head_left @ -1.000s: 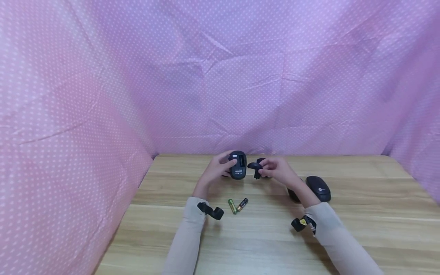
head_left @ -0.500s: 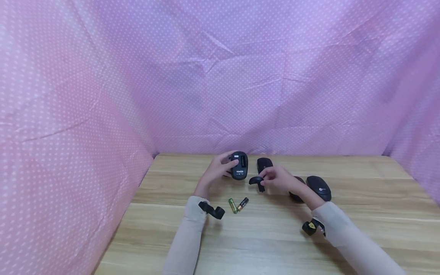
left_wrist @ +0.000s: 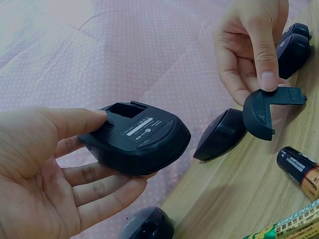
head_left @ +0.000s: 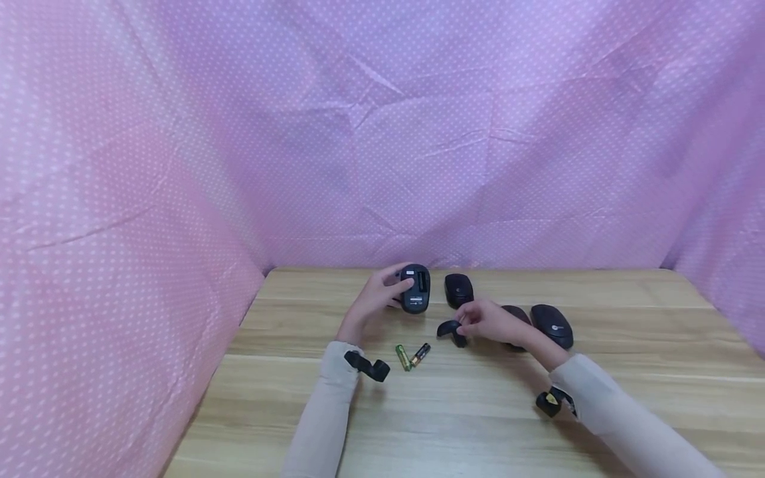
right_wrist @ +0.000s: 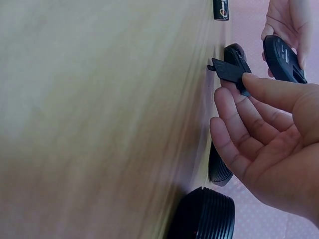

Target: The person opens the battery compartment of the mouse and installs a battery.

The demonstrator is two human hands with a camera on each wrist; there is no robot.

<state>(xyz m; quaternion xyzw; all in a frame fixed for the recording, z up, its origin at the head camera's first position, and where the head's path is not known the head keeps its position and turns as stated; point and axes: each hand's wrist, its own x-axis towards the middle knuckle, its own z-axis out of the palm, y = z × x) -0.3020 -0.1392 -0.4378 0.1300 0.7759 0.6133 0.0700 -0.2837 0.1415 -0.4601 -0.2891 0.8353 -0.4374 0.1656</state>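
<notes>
My left hand (head_left: 378,295) grips a black computer mouse (head_left: 415,299) with its underside turned toward me, the thumb on the bottom face. In the left wrist view its battery compartment (left_wrist: 123,110) is uncovered and looks dark inside. To the right, my right hand (head_left: 490,322) pinches a battery cover (head_left: 448,328) between thumb and fingers, just above the table. This cover has a rounded end and a straight tongue, and it is apart from the mouse. A green battery (head_left: 403,357) and a black-and-copper battery (head_left: 421,354) lie nearer to me, their lower ends close together.
One black mouse (head_left: 459,290) lies behind my right hand. A second mouse (head_left: 515,313) is partly hidden by that forearm, beside a third mouse (head_left: 552,325). Another dark mouse (left_wrist: 147,224) shows below my left hand. Pink dotted cloth (head_left: 382,133) hangs behind the wooden table (head_left: 287,398).
My right hand has drawn the battery cover toward me and slightly right, away from the held mouse. The mouse behind it has come into fuller view. My left hand has stayed nearly still.
</notes>
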